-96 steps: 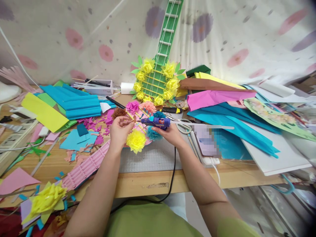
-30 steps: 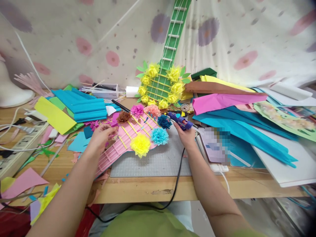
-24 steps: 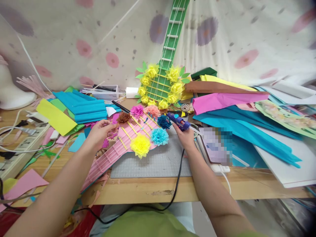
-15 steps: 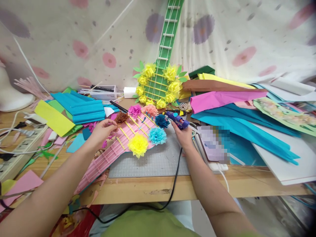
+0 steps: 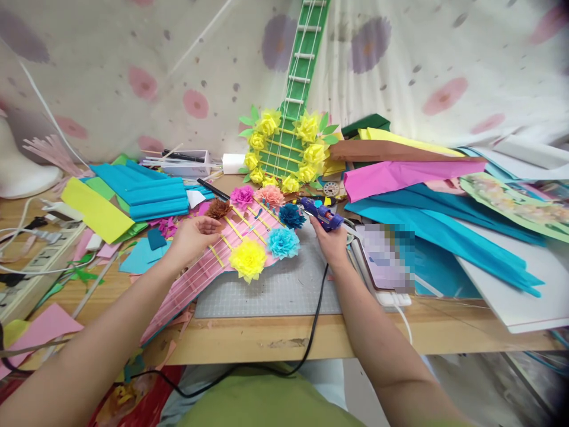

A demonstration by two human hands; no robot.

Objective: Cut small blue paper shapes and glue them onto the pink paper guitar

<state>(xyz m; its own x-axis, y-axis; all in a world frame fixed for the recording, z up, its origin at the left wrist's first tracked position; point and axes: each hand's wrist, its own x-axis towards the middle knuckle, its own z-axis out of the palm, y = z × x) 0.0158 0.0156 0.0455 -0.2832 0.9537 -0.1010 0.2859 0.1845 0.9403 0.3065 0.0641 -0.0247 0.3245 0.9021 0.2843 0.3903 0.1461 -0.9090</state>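
A pink paper guitar lies slanted on the table, its body ringed with paper flowers: brown, magenta, salmon, dark blue, light blue and yellow. My left hand rests on the guitar's left edge just below the brown flower, fingers curled in a pinch on something I cannot make out. My right hand is wrapped round a blue glue gun, its nozzle pointing left toward the dark blue flower. The gun's black cord trails off the table's front edge.
A green paper guitar with yellow flowers leans on the curtain behind. Folded crepe sheets pile at left and right. A grey cutting mat lies under the pink guitar. A power strip, paper scraps and scissors lie about.
My left hand slid right along the pink guitar toward the brown flower, and the guitar turned slightly. The glue gun stayed beside the dark blue flower, in my right hand.
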